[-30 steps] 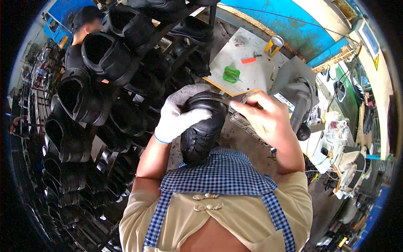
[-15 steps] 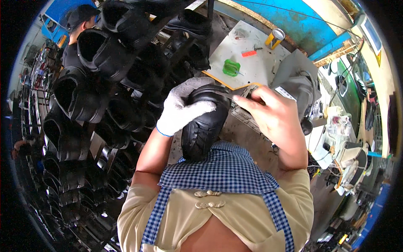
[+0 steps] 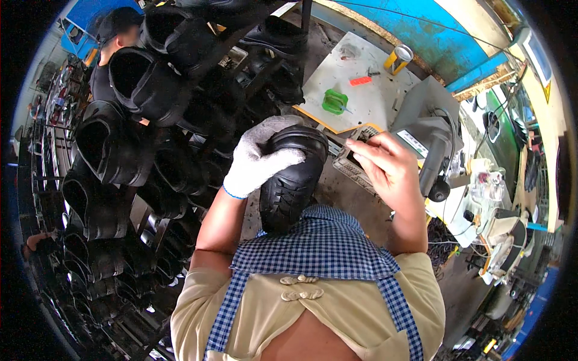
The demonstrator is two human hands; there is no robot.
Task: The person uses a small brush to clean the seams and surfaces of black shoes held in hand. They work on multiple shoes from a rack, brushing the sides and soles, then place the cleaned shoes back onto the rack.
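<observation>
My left hand [image 3: 257, 157], in a white knit glove with a blue cuff edge, is wrapped round the rounded end of a black shoe [image 3: 293, 174]. The shoe's laced part points down toward my checked apron. To the right of the shoe, and apart from it, is my bare right hand [image 3: 386, 161]. Its fingers are bent and drawn together, thumb against forefinger. A bit of something dark shows beneath them, but what they grip is hidden.
Racks of black shoes [image 3: 144, 84] fill the left side, with a person in a dark cap [image 3: 117, 30] behind them. Ahead, a white table [image 3: 322, 72] bears a green dish [image 3: 335, 101], a red piece [image 3: 360, 80] and a yellow can [image 3: 398, 59]. A crate [image 3: 355, 171] stands below it.
My right hand has moved away from the shoe, slightly down and right. The dark, thin piece that reached from its fingers to the shoe no longer shows there. My left hand keeps its hold.
</observation>
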